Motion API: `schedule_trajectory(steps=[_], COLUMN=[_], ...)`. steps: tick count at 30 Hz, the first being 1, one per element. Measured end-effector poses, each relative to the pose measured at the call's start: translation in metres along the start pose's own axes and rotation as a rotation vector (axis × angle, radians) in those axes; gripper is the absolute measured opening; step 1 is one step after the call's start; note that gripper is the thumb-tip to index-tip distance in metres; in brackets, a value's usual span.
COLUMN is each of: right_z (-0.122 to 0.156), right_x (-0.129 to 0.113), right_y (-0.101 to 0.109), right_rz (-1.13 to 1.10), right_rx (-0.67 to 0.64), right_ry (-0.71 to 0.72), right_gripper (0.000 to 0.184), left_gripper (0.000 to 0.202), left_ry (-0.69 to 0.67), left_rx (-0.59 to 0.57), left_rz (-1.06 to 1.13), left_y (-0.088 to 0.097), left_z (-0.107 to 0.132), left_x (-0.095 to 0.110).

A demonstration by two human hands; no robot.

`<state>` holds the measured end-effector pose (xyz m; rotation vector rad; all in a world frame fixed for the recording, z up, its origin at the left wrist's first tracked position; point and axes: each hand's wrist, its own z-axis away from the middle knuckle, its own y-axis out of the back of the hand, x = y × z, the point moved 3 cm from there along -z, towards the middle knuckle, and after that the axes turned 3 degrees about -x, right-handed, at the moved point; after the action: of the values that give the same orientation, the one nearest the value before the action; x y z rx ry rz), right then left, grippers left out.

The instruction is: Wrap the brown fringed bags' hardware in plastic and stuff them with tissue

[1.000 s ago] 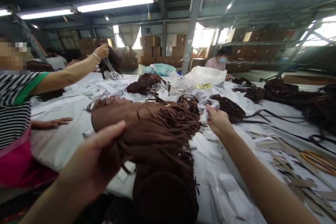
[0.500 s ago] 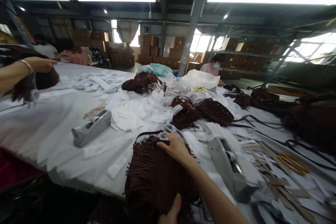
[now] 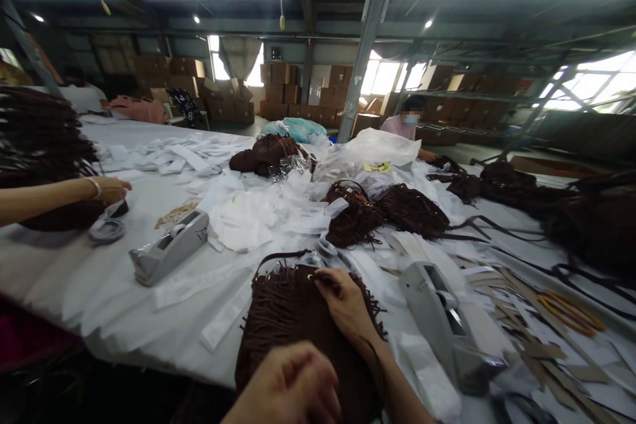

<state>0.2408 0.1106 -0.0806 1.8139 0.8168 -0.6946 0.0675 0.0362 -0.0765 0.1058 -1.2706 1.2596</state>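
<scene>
A dark brown fringed bag (image 3: 278, 305) rests at the table's front edge in front of me, its thin handle arching above its top. My right hand (image 3: 345, 301) is closed on it, with thumb and fingertips pinched at the upper edge beside a gold eyelet (image 3: 311, 277). A thin dark strip runs along my right wrist. Over the bag's lower part, close to the camera, my left hand (image 3: 293, 384) is blurred with its fingers curled in; whatever they may hold is hidden. A grey tape dispenser (image 3: 447, 324) stands right of the bag.
Another tape dispenser (image 3: 169, 248) stands at left. A co-worker's hand (image 3: 112, 190) with a bracelet is beside a brown fringed bag (image 3: 40, 132). White paper (image 3: 248, 212), more brown bags (image 3: 410, 209) and yellow rings (image 3: 571, 311) lie around. A masked person (image 3: 400, 129) sits opposite.
My right hand has shifted down slightly from the bag's top edge and now pinches by the eyelet. My left hand has risen off the bag's lower front. The co-worker's hand at left has moved down.
</scene>
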Motion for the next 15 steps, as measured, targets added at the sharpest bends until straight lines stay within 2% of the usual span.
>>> schedule_trajectory(steps=[2,4,7,9,11,13,15], right_z=[0.015,0.030,0.051,0.062,0.068,0.069,0.064], right_x=[-0.004,-0.009,-0.014,-0.012,-0.003,0.010,0.023], right_y=[0.003,0.001,-0.011,-0.015,-0.012,-0.008,-0.009], right_rz=[-0.099,-0.091,0.002,0.017,0.004,-0.015,-0.046], right_rx=[0.019,0.032,-0.092,-0.118,0.002,0.095,0.030], right_ry=[0.044,0.065,0.126,0.108,-0.072,-0.339,-0.526], right_gripper=[0.021,0.028,0.041,0.045,0.036,0.026,0.041], left_gripper=[0.035,0.031,0.024,0.014,0.003,0.012,0.027], left_ry=[-0.034,0.031,0.145,0.166,0.124,0.062,0.017], left_rx=[0.087,0.146,0.073,0.119,0.155,0.142,0.095], left_rz=[0.162,0.309,0.314,0.220,0.141,0.078,-0.004], left_y=[0.001,0.002,0.006,0.017,0.027,0.032,0.030], left_z=[-0.023,-0.050,-0.084,-0.097,-0.104,-0.105,-0.104], left_x=[0.015,0.019,0.008,-0.004,-0.014,-0.021,-0.026])
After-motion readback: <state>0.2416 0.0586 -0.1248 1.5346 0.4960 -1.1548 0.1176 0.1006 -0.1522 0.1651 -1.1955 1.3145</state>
